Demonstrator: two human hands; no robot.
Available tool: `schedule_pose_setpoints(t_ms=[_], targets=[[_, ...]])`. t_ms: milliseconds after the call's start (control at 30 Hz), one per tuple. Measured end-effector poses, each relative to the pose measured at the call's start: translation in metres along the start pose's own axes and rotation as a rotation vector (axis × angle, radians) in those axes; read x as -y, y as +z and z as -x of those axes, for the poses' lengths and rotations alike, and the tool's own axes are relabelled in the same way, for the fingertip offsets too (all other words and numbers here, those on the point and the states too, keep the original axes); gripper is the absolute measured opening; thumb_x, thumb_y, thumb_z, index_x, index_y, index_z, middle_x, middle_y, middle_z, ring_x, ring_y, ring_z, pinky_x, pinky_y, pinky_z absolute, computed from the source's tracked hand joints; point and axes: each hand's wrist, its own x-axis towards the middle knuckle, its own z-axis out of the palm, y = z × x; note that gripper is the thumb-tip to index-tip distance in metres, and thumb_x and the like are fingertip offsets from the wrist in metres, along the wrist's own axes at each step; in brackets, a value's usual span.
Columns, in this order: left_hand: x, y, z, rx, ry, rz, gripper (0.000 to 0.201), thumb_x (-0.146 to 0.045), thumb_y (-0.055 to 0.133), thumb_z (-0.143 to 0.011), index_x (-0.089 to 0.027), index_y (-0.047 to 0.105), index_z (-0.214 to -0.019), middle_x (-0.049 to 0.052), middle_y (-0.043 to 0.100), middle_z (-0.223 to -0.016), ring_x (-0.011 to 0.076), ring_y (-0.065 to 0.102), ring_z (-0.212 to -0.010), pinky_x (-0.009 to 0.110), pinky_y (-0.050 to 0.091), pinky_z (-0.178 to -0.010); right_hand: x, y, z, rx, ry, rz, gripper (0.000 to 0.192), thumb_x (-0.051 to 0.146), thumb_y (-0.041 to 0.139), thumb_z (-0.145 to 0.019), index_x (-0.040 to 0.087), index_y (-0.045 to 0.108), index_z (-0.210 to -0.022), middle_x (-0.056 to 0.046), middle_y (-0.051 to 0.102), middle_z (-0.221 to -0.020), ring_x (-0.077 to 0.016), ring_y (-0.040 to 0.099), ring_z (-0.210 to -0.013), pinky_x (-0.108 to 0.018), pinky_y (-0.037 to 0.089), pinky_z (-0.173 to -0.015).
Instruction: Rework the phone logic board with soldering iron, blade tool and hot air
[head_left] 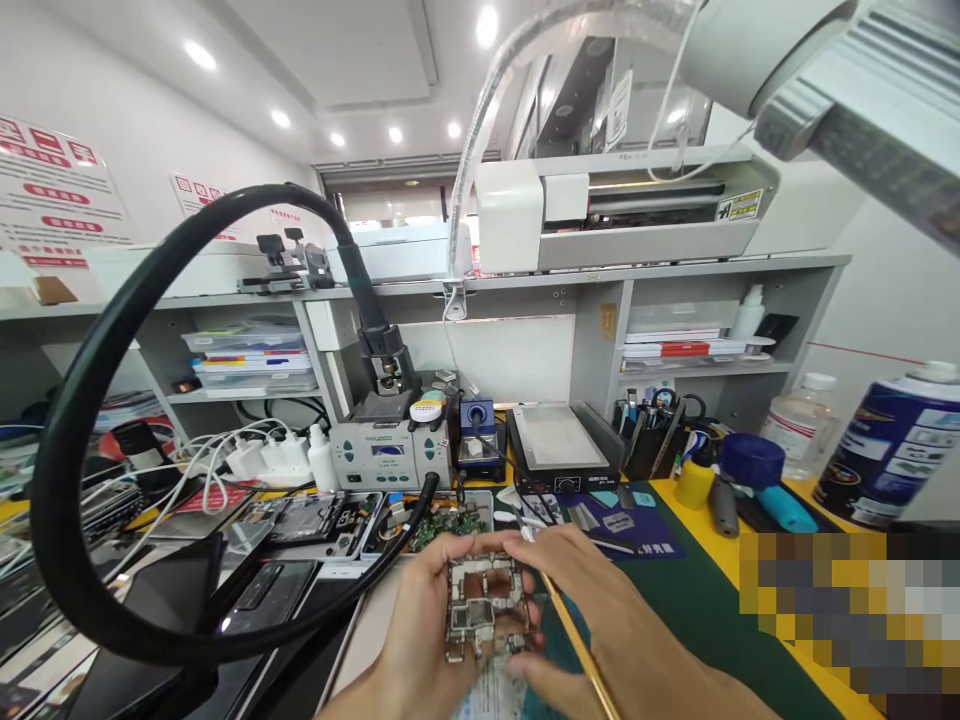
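Note:
A phone circuit board (484, 607) with metal shields and brown patches is held up in front of me. My left hand (426, 600) grips it along its left side, thumb across the top edge. On its right side the fingertips of my right hand (600, 600) touch or nearly touch the board. A slim gold-handled tool (574, 630) lies in that same hand, its shaft slanting down to the right. The tool's pale tip is near the board's top right corner; I cannot make out its kind. Part of a teal mat (551, 640) shows beneath my hands.
A thick black hose (56, 430) loops across the left, joined to the hot-air station (390, 450). Phones (259, 610) and trays of parts lie left. Behind stand a heating plate (562, 440) and pen holder (660, 440). A spray can (889, 445) is right; a lamp (862, 90) hangs above.

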Motion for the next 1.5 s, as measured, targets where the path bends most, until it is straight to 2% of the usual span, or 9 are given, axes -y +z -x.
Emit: schedule_pose_setpoints(t_ms=[233,467,567,733,1067,1200,1300,1400,1500], targets=[[-0.009,-0.006,0.004,0.048,0.088,-0.125,0.039,-0.043,0.056,-0.095,-0.013,0.071,-0.115,0.011,0.074,-0.093,0.0283,0.071,-0.085,0.036,0.051,-0.075,-0.003,-0.006,0.005,-0.172,-0.12,0.114,0.069,0.014,0.074,-0.075,0.021,0.049,-0.138,-0.012,0.07,-0.125,-0.0325,0.066,-0.116,-0.039,0.06,-0.09],[-0.015,-0.033,-0.001,0.315,0.649,-0.856,0.069,-0.05,0.071,-0.086,-0.024,0.05,-0.145,0.012,0.058,-0.144,0.0343,0.054,-0.131,0.046,0.042,-0.111,-0.01,-0.01,0.002,-0.213,-0.119,0.125,0.067,0.017,0.069,-0.083,0.024,0.043,-0.145,-0.012,0.069,-0.126,-0.0321,0.067,-0.116,-0.044,0.058,-0.096],[-0.018,-0.039,0.001,0.279,0.761,-1.248,0.079,-0.037,0.073,-0.083,-0.03,0.038,-0.153,0.01,0.044,-0.158,0.0356,0.044,-0.144,0.054,0.034,-0.12,-0.012,-0.014,0.004,-0.186,-0.078,0.11,0.069,0.018,0.068,-0.083,0.027,0.041,-0.146,-0.011,0.065,-0.134,-0.0333,0.062,-0.124,-0.047,0.055,-0.102],[-0.024,-0.036,0.003,0.131,0.816,-1.593,0.074,-0.027,0.071,-0.079,-0.026,0.044,-0.148,0.014,0.05,-0.154,0.0372,0.049,-0.141,0.058,0.039,-0.118,-0.012,-0.02,0.005,-0.149,-0.029,0.046,0.074,0.019,0.069,-0.082,0.033,0.038,-0.147,-0.01,0.063,-0.137,-0.035,0.061,-0.126,-0.055,0.053,-0.104],[-0.035,-0.028,0.021,0.107,0.952,-1.751,0.062,-0.026,0.077,-0.073,-0.024,0.06,-0.132,0.012,0.068,-0.134,0.0337,0.066,-0.123,0.046,0.057,-0.103,-0.012,-0.013,0.009,-0.015,0.14,-0.204,0.067,0.035,0.07,-0.088,0.037,0.043,-0.15,-0.011,0.057,-0.148,-0.0384,0.058,-0.129,-0.057,0.054,-0.101],[-0.032,-0.03,0.02,0.073,0.965,-1.79,0.066,-0.037,0.082,-0.071,-0.022,0.063,-0.132,0.016,0.068,-0.132,0.0366,0.067,-0.121,0.048,0.058,-0.1,-0.006,-0.014,0.008,-0.097,0.299,-0.438,0.047,0.044,0.062,-0.096,0.035,0.054,-0.142,-0.011,0.066,-0.134,-0.0266,0.068,-0.099,-0.043,0.061,-0.087],[-0.026,-0.036,0.015,0.095,0.981,-1.782,0.068,-0.045,0.084,-0.07,-0.021,0.064,-0.131,0.017,0.07,-0.127,0.037,0.068,-0.118,0.049,0.058,-0.099,-0.002,-0.015,0.002,-0.172,0.429,-0.571,0.039,0.048,0.063,-0.098,0.03,0.063,-0.132,-0.011,0.072,-0.124,-0.0255,0.069,-0.103,-0.037,0.061,-0.088],[-0.017,-0.054,0.008,0.081,0.956,-1.72,0.068,-0.049,0.08,-0.073,-0.024,0.062,-0.133,0.016,0.068,-0.132,0.0376,0.065,-0.123,0.053,0.055,-0.103,-0.002,-0.014,-0.003,-0.308,0.542,-0.551,0.038,0.053,0.062,-0.098,0.027,0.07,-0.125,-0.01,0.077,-0.112,-0.0234,0.072,-0.1,-0.033,0.062,-0.087],[-0.004,-0.074,0.007,0.061,0.87,-1.639,0.071,-0.052,0.076,-0.076,-0.028,0.057,-0.139,0.013,0.063,-0.14,0.0391,0.058,-0.131,0.057,0.049,-0.108,-0.001,-0.014,-0.002,-0.425,0.544,-0.527,0.036,0.053,0.061,-0.098,0.025,0.075,-0.118,-0.007,0.079,-0.091,-0.0191,0.072,-0.079,-0.026,0.062,-0.07]])
